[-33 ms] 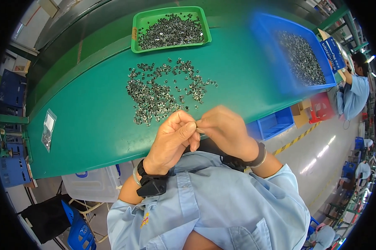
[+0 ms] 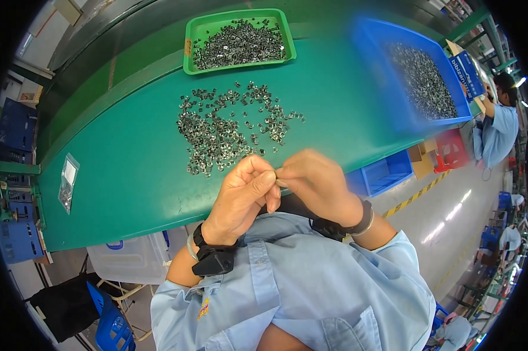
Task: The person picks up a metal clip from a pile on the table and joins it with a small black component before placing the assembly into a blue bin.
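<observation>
My left hand (image 2: 245,196) and my right hand (image 2: 319,184) meet fingertip to fingertip above the near edge of the green table. Thumb and forefinger of each hand are pinched together. Whatever lies between them is too small and covered to make out. Just beyond my fingers spreads a loose pile of small shiny metal pieces (image 2: 217,137), some dark, some silvery. Behind that pile stands a green tray (image 2: 191,61) holding many more such pieces. To the right, a blue bin (image 2: 387,111) is filled with similar small parts.
A clear plastic bag (image 2: 68,184) of small parts lies at the table's left. Below the right table edge sits another blue bin (image 2: 387,175), beside a cardboard box (image 2: 422,161) and a red stool (image 2: 451,151). A person (image 2: 498,126) in light blue works at the far right.
</observation>
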Demonstrator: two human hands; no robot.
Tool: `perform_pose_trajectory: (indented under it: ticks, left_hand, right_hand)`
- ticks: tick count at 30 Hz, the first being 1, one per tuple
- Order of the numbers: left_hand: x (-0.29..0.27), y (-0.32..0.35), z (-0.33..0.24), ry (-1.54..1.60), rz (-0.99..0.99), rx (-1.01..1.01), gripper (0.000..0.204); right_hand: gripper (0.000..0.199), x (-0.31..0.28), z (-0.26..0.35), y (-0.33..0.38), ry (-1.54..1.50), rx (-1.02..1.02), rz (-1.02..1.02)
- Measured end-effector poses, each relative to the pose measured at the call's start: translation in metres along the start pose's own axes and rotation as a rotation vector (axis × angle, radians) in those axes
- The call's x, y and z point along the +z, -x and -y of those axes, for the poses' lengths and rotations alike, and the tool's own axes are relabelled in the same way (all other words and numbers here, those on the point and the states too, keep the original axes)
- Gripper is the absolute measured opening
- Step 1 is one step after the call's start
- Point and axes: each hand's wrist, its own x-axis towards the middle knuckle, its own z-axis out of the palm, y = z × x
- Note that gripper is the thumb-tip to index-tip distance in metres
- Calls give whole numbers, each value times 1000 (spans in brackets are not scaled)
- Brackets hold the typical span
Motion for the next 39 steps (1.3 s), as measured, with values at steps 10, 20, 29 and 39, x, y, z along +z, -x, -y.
perform_pose_trajectory:
  ticks: [10,20,29,39]
  left_hand:
    - [21,-1,-3,13,-89,-11,16]
    - [7,-4,7,276,63,-57,15]
    - [-1,-2,-1,88,32,-56,15]
    - [-9,-4,-3,206,79,-31,22]
  right_hand:
    - [21,-4,-5,6,-69,24,-73]
    - [19,2,-3,5,-164,69,-45]
    - [15,9,-7,1,-210,128,-32]
    - [13,-28,-50,-127,-247,368,125]
